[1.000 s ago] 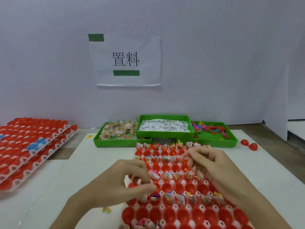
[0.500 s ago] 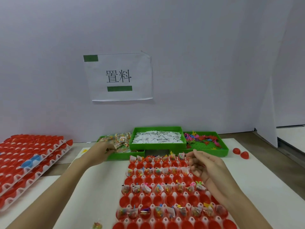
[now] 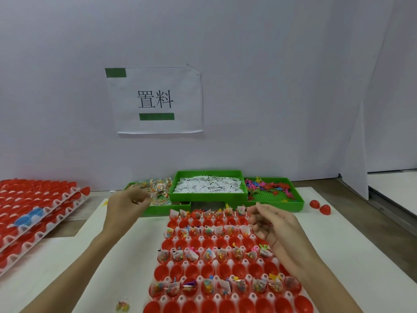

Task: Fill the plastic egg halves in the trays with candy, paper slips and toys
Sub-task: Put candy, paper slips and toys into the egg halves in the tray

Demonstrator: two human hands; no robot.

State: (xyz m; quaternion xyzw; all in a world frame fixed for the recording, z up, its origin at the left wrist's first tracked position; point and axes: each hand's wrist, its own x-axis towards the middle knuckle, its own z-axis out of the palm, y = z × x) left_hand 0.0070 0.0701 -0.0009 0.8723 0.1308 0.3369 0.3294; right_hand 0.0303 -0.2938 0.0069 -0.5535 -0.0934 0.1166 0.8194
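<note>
- We have our left hand (image 3: 126, 204) at the near edge of the candy bin (image 3: 158, 195), at 11 o'clock from the egg tray (image 3: 225, 256). Its fingers curl over the wrapped candy; whether they already grip a piece we cannot tell. A loose grab could drag several packets over the low rim onto the worktop (image 3: 117, 256), where one stray candy (image 3: 123, 306) already lies at 7 o'clock.
- Our right hand (image 3: 273, 224) hovers over the tray's 2 o'clock corner, fingers curled together, possibly pinching something small that we cannot make out. If it sinks, the wrist may brush the filled halves below and knock out a slip or toy.
- Filled rows alternate with bare red rows in the tray, so we risk dropping candy into a half that already has some, or skipping one.
- The paper slips bin (image 3: 208, 186) at 12 o'clock is heaped; a careless reach over it to the toy bin (image 3: 270, 193) could scatter slips.
</note>
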